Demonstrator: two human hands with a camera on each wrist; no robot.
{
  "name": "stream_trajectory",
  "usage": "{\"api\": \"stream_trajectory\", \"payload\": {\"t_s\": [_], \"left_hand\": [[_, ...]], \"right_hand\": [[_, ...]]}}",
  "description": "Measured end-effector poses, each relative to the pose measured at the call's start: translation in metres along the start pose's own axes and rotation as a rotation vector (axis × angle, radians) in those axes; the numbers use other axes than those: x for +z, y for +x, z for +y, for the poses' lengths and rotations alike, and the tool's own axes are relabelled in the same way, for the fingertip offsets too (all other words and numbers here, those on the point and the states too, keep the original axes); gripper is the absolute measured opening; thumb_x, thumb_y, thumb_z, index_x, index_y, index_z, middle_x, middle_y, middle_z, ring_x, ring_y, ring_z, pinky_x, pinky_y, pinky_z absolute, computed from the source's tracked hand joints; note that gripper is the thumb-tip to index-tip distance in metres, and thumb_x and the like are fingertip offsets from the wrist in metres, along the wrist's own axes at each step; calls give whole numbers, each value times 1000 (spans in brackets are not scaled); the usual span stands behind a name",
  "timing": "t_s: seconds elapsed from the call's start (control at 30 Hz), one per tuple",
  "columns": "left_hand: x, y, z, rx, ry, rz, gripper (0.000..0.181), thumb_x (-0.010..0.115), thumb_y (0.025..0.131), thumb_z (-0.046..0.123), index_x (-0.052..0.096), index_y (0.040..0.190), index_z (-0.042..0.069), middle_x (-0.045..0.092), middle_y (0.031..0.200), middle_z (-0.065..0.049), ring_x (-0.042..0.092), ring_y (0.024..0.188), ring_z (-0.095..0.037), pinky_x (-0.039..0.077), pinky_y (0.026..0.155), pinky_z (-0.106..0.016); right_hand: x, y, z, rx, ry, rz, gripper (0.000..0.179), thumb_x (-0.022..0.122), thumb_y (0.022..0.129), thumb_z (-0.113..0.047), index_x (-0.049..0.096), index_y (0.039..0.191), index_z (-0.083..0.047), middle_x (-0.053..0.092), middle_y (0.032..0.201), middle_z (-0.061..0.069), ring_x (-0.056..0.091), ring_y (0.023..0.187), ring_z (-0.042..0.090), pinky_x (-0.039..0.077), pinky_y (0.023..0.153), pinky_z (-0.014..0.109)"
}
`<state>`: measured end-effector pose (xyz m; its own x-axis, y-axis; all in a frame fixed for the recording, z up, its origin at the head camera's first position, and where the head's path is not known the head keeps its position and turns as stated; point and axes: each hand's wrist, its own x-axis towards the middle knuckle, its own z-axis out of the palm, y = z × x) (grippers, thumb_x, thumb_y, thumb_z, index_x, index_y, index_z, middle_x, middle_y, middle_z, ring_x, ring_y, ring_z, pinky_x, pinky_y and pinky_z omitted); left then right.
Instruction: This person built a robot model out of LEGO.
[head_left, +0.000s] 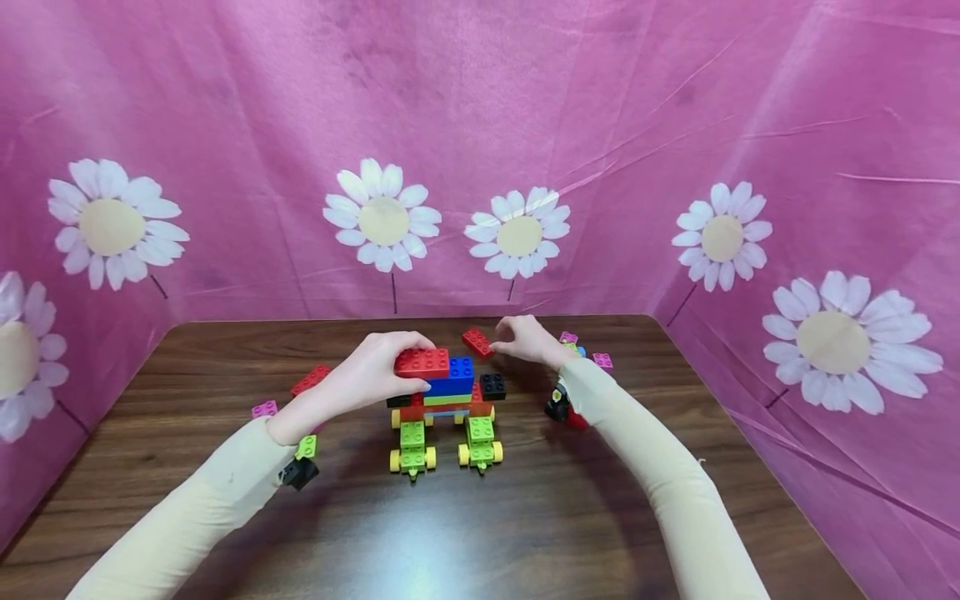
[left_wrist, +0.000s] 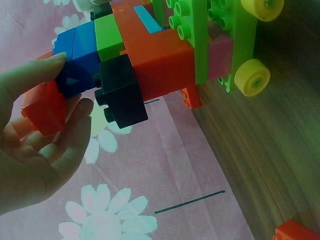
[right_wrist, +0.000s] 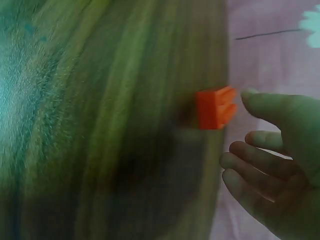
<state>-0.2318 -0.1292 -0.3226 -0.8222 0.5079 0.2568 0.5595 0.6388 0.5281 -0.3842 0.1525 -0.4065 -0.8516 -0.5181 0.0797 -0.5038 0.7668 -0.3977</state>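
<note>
A toy vehicle of stacked building bricks stands mid-table on green wheeled bases [head_left: 412, 442] with yellow wheels. Its top carries a red brick [head_left: 422, 360] beside blue bricks [head_left: 461, 372], above a lime green layer and red bricks. My left hand [head_left: 366, 371] grips that top red brick from the left; in the left wrist view the thumb reaches onto the blue brick and the fingers curl behind. Behind the vehicle lies a loose red brick [head_left: 476, 342]. My right hand [head_left: 527, 340] is just right of it, fingers spread and holding nothing; studs face the hand in the right wrist view.
Black bricks [head_left: 492, 385] jut from the vehicle's sides. Left of it lie a red brick [head_left: 310, 380], a pink brick [head_left: 264, 409] and a black piece [head_left: 299, 474]. Beside the right forearm are pink bricks [head_left: 602, 360] and a black piece [head_left: 557, 403]. A flowered pink cloth [head_left: 450, 100] surrounds the table.
</note>
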Motion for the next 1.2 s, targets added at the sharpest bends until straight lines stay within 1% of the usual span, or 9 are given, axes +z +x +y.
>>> {"api": "stream_trajectory", "payload": {"t_s": [0.17,0.27,0.37,0.5,0.63,0.8,1.03,1.1,1.2], "left_hand": [[1,0,2,9,3,4,41,82,80,17,66,116,7,73,106,-9,66,85,-17,56,76,-30],[2,-1,3,5,5,5,41,82,80,16,66,117,8,73,105,-8,65,85,-16,56,76,-30],[1,-1,3,4,6,4,42,82,80,16,66,117,8,73,104,-7,66,86,-17,57,77,-31],[1,0,3,9,5,0,42,82,80,16,66,117,8,73,107,-8,66,87,-17,57,77,-32],[0,0,3,10,3,1,41,82,80,16,66,117,8,73,107,-9,66,86,-17,57,77,-31],[0,-1,1,9,3,6,41,82,80,16,66,117,7,73,107,-9,66,86,-17,57,77,-31],[2,-1,-1,5,6,6,42,82,80,16,67,118,7,73,108,-9,66,87,-17,57,77,-31],[1,-1,-1,2,11,9,42,82,80,16,67,118,7,74,107,-9,66,87,-17,57,77,-31],[0,-1,-1,-3,14,12,43,83,79,16,67,118,7,73,106,-8,66,86,-16,57,76,-30]], "right_hand": [[12,4,0,71,5,-36,44,77,85,-36,69,109,-1,74,108,15,69,96,26,57,91,40],[16,7,0,56,-23,-48,44,77,85,-39,70,107,-2,75,103,13,68,89,22,57,86,38],[16,9,1,41,-62,-63,39,76,86,-34,70,107,-2,75,101,12,67,86,20,57,84,37],[9,8,4,48,-132,-104,30,75,85,-20,70,108,-1,74,102,13,66,89,22,57,87,39],[0,4,5,26,-177,-127,33,77,81,-14,69,109,2,72,104,16,65,94,26,55,91,42],[3,3,4,-26,-129,-136,42,81,81,-18,67,115,1,72,111,16,64,100,27,53,96,42],[13,4,3,-48,-129,-138,34,79,83,-15,70,112,-2,73,109,13,65,101,25,54,96,41],[12,4,2,-68,-130,-127,33,78,83,-14,71,112,-1,73,109,13,65,102,26,53,96,42],[4,2,0,-95,-108,-93,33,79,82,-14,71,111,0,74,108,14,65,98,25,54,94,42]]}}
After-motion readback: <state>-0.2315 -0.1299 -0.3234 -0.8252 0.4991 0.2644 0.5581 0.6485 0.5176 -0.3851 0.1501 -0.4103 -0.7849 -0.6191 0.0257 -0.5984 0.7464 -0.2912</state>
